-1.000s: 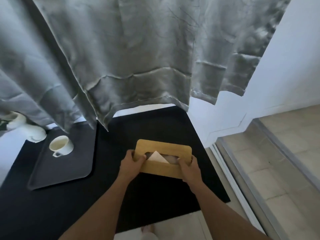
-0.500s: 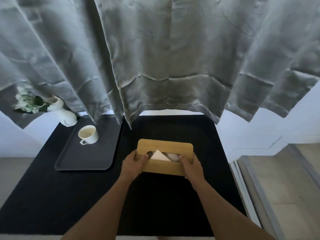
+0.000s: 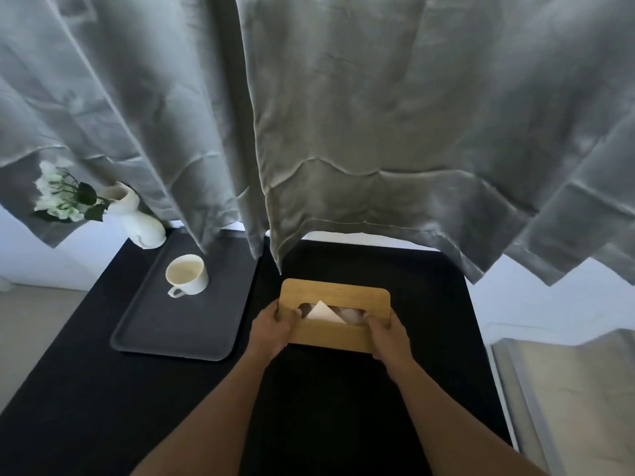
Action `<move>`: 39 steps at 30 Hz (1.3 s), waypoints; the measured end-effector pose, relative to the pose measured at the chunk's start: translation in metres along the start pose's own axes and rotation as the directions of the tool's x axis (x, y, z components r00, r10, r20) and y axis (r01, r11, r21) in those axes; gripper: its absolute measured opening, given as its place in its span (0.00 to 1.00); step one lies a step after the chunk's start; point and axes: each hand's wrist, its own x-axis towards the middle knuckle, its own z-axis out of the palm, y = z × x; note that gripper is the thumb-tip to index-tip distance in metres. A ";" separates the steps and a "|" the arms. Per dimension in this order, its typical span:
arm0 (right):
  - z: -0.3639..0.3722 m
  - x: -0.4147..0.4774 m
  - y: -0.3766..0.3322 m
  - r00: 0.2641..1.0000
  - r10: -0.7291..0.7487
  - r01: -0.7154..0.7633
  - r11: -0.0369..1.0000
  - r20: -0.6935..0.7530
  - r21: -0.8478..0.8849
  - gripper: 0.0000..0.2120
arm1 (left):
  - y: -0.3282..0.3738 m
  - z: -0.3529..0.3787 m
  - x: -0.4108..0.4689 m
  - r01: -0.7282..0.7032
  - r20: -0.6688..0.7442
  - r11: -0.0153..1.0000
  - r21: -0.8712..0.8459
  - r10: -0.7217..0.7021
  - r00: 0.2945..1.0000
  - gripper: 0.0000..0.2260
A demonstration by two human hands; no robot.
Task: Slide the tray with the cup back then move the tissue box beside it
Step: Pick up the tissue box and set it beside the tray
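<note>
A wooden-topped tissue box with a tissue poking from its slot sits in the middle of the black table. My left hand grips its left end and my right hand grips its right end. To the left lies a dark grey tray, a narrow gap away from the box. A white cup stands on the tray's far half, handle toward me. The tray's far edge reaches under the curtain.
Grey curtains hang low over the table's back edge. A white vase with flowers stands at the back left corner, touching the tray's far corner. The black table ends at right near a sliding-door track.
The view has swung left, bringing the tray, cup and vase further into the picture. Both hands keep the same grip on the tissue box, which now looks closer to the tray.
</note>
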 end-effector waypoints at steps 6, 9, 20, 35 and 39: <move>0.014 0.031 -0.020 1.000 0.002 -0.002 1.000 -0.012 0.019 0.26 | 0.010 -0.008 0.044 0.013 0.021 0.999 0.041 -0.014 1.000 0.38; 0.018 0.047 -0.030 1.000 -0.003 0.003 1.000 -0.025 0.009 0.24 | 0.018 -0.008 0.064 0.005 0.036 0.999 0.039 -0.006 0.999 0.28; 0.022 0.110 -0.067 0.997 0.041 -0.040 0.999 -0.063 0.021 0.27 | 0.045 -0.004 0.139 -0.073 0.054 0.982 0.173 0.064 0.996 0.26; 0.023 0.171 -0.107 0.994 0.070 -0.069 0.998 -0.089 0.007 0.27 | 0.070 0.003 0.205 -0.096 0.002 0.984 0.152 0.096 0.995 0.27; 0.022 0.180 -0.111 0.995 0.072 -0.072 0.997 -0.070 -0.001 0.26 | 0.075 0.001 0.211 -0.102 0.006 0.982 0.162 0.102 0.995 0.31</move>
